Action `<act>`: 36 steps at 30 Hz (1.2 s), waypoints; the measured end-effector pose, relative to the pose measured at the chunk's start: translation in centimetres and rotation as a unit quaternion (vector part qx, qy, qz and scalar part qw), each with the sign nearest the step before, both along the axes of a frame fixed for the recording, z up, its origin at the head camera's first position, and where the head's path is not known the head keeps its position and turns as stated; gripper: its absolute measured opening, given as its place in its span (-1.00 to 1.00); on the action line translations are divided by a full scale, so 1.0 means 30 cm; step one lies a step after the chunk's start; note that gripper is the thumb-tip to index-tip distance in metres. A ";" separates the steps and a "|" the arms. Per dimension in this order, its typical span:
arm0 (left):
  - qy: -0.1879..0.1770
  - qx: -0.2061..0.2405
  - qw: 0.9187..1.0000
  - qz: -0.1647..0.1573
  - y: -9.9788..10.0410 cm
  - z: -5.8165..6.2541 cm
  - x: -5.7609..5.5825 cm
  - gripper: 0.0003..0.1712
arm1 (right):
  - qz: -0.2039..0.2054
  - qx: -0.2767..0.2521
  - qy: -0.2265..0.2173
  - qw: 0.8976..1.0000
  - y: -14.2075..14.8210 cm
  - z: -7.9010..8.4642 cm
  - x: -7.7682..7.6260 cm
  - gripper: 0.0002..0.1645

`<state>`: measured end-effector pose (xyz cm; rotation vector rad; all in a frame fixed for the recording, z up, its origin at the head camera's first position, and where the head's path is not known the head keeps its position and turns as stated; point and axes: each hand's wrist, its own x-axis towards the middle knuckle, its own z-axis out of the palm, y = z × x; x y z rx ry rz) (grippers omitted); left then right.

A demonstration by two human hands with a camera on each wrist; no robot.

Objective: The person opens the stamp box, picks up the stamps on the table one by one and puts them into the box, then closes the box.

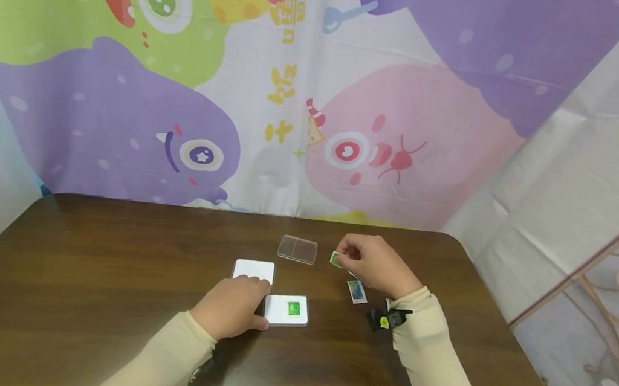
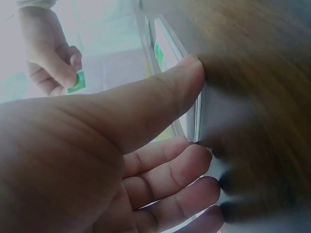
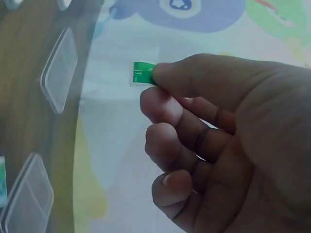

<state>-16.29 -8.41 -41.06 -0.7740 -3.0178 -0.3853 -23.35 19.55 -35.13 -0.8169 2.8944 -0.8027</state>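
Note:
In the head view my left hand (image 1: 235, 305) holds the left end of a flat clear case with a white insert (image 1: 275, 316), thumb at the near corner and fingers at the far one. A small green stamp (image 1: 293, 308) lies on the white insert, right of its middle. My right hand (image 1: 377, 264) is raised over the table's right side and pinches another green stamp (image 1: 335, 259) between thumb and index finger. That stamp (image 3: 142, 73) shows a pale perforated edge in the right wrist view, the other fingers curled below it.
A second white-filled case (image 1: 254, 270) lies just beyond my left hand. Farther back is a clear empty case (image 1: 297, 249). A bluish stamp (image 1: 357, 292) lies below my right hand, and other small pieces are partly hidden by the wrist. A printed curtain (image 1: 267, 177) hangs behind the table.

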 end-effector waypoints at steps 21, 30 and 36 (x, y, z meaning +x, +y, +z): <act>-0.006 -0.004 1.000 0.007 0.005 -0.006 0.001 -0.39 | -0.002 0.038 0.046 0.998 -0.003 -0.068 0.004 -0.84; 0.001 -0.003 1.000 0.004 0.010 -0.009 -0.002 -0.40 | -0.011 0.039 0.055 0.998 -0.012 -0.075 0.017 -0.98; -0.003 -0.006 1.000 0.007 0.005 -0.008 -0.003 -0.41 | -0.032 0.037 0.066 0.997 -0.024 -0.083 0.008 -0.96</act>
